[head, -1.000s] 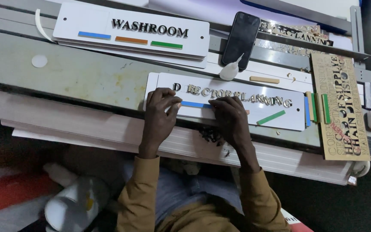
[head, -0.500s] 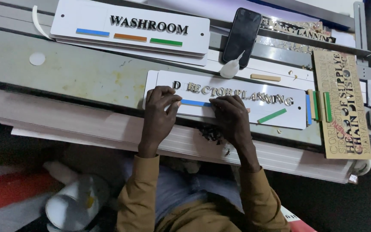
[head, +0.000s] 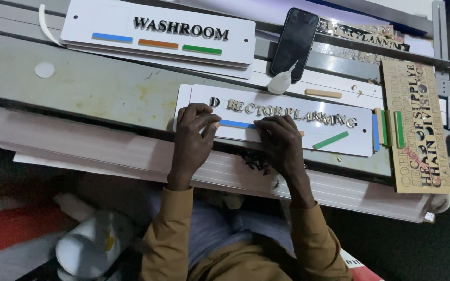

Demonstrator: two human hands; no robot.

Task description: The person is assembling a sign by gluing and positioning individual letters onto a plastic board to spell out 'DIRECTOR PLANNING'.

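Both hands are pressing down on the white sign [head: 287, 122] lying lengthwise across the desk [head: 95, 88], left hand [head: 194, 132] curled at the blue strip [head: 237, 124], right hand [head: 282, 143] flat, gripping nothing visible.

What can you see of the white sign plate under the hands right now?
The white sign plate is a long, flat rectangle with rounded corners, smooth like plastic, lying flat on the worn workbench. A row of raised metallic letters runs along its upper half; a blue strip and a tilted green strip lie below. The left hand presses its left end, and the right hand rests on its lower middle. A glue bottle lies just above it.
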